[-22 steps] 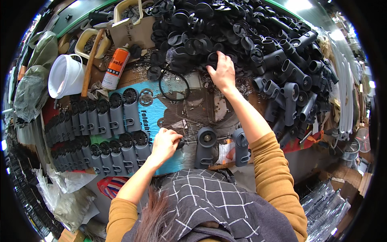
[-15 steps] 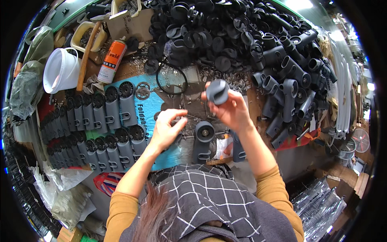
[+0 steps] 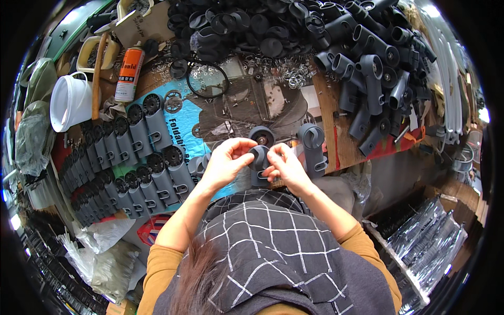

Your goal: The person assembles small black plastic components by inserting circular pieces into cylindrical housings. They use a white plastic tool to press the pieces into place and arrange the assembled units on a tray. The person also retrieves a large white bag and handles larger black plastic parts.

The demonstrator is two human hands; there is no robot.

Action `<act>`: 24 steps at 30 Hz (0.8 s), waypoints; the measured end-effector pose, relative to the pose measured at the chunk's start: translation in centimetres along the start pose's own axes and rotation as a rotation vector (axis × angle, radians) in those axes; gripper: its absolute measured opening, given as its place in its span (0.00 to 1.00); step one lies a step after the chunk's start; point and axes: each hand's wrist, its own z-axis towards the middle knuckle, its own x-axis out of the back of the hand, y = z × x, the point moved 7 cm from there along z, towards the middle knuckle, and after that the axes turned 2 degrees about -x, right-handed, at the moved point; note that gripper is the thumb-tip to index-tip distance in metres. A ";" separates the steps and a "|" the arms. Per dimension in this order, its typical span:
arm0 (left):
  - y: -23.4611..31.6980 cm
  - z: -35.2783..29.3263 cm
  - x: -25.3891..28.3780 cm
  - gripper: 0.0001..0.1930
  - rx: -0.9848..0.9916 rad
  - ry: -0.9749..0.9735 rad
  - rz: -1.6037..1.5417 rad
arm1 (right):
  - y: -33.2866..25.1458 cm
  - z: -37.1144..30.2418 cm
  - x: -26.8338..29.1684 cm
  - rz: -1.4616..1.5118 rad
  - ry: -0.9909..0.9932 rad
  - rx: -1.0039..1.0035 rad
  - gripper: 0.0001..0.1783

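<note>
A round dark grey knob (image 3: 258, 159) with a raised curved grip is held between both hands. My left hand (image 3: 227, 161) pinches its left side with thumb and forefinger, while the fingers of my right hand (image 3: 286, 169) close on its right side. Just behind the knob lies a grey plastic joint housing (image 3: 261, 134) with a metal fitting in its round end. Its lower part is mostly covered by the knob and hands. To the right lies another grey housing (image 3: 315, 157) with a knob seated on its round end.
Rows of grey housings (image 3: 139, 131) lie on the left over a blue printed sheet (image 3: 181, 134). Piled knobs (image 3: 257, 26) and loose housings (image 3: 370, 79) fill the back and right. Small metal rings (image 3: 296, 73), a black hoop (image 3: 227, 84), a spray can (image 3: 129, 73) and a white bucket (image 3: 70, 104) stand around.
My right hand has brought the knob down and nearer to me, and my left hand has come to grip it too. The view has shifted, showing more of the capped housing at right.
</note>
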 end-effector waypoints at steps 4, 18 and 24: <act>-0.8 1.2 -0.2 0.17 -0.226 0.173 0.266 | -1.9 0.0 1.6 -0.541 0.349 0.503 0.11; -3.6 4.6 0.1 0.24 -0.226 0.141 0.512 | -0.1 4.1 1.9 -0.337 0.279 0.533 0.19; -3.4 4.6 0.2 0.25 -0.260 0.083 0.571 | -0.3 3.4 1.2 -0.499 0.325 0.630 0.21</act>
